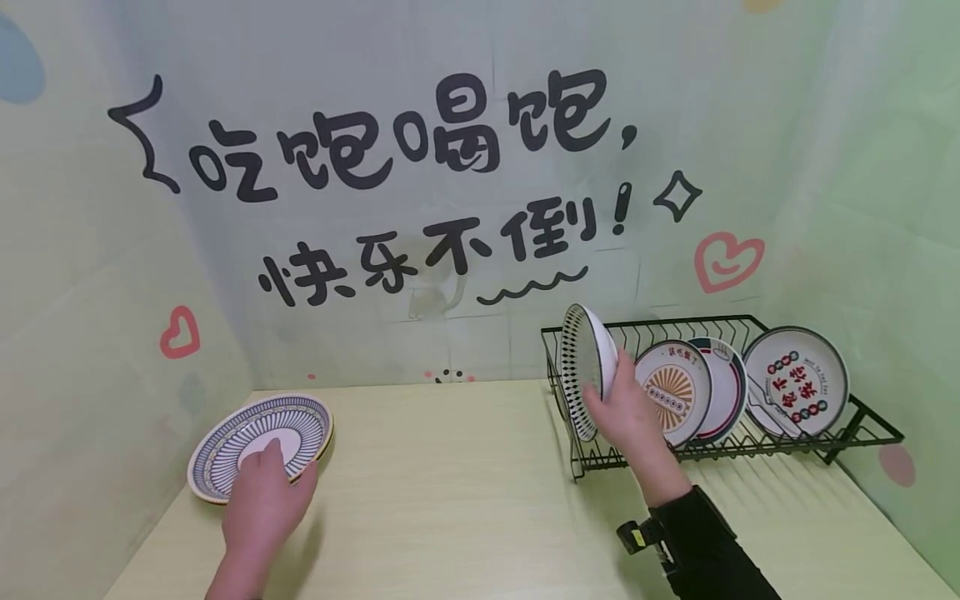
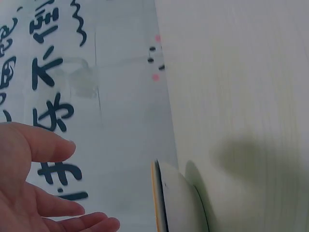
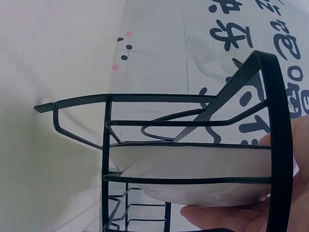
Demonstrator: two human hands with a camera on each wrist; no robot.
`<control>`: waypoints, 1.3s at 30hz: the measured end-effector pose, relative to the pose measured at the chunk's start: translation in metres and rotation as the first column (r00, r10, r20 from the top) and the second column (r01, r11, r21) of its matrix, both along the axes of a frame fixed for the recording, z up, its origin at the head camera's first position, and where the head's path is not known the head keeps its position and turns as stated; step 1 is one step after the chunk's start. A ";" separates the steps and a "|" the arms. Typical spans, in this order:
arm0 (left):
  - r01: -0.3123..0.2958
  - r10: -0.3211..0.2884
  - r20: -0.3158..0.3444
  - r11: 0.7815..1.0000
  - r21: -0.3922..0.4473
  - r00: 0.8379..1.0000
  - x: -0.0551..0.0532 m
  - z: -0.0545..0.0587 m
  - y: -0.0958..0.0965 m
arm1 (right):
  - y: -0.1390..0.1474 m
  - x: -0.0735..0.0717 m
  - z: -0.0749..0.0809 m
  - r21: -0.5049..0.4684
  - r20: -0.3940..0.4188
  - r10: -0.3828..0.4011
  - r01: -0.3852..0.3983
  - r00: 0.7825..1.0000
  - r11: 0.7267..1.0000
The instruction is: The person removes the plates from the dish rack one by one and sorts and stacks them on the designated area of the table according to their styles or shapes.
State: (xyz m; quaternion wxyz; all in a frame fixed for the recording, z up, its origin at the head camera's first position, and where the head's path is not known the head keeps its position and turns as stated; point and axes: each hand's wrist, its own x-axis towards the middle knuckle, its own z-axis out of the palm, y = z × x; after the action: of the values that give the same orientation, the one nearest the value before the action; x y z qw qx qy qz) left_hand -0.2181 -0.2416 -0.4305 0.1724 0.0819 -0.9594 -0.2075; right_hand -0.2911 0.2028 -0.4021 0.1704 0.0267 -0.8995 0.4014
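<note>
My right hand grips a bowl by its rim, thumb on one side and fingers on the other. Black patterning covers the bowl's inside; its outside is white. It stands on edge at the left end of a black wire dish rack, whose bars cross in front of it in the right wrist view. On the left, my left hand hovers over a blue-patterned plate with a yellow-edged one beneath it. Thumb and fingers are spread apart with nothing between them in the left wrist view.
Several plates stand upright in the rack: one with a tan sunburst, one with a dark rim and one with red lettering. A pale wooden table lies under everything, with a printed backdrop behind.
</note>
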 end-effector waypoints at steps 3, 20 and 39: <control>0.037 -0.037 -0.009 0.999 -0.012 0.999 -0.001 -0.001 0.012 | -0.001 0.001 -0.001 0.009 -0.003 -0.005 0.005 1.000 1.000; 0.131 -0.131 -0.042 0.991 -0.003 0.990 -0.001 -0.011 0.055 | -0.003 0.002 -0.006 0.076 -0.006 -0.069 0.070 0.998 0.995; 0.188 -0.187 -0.060 0.982 0.008 0.980 0.001 -0.024 0.090 | -0.013 0.009 -0.004 0.069 -0.005 -0.137 0.137 0.991 0.988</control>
State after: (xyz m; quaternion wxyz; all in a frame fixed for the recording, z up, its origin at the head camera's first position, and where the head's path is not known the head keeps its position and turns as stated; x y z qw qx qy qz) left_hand -0.2172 -0.1520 -0.4550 0.1797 -0.0140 -0.9560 -0.2316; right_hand -0.2824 0.1901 -0.4058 0.1966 -0.0294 -0.9125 0.3574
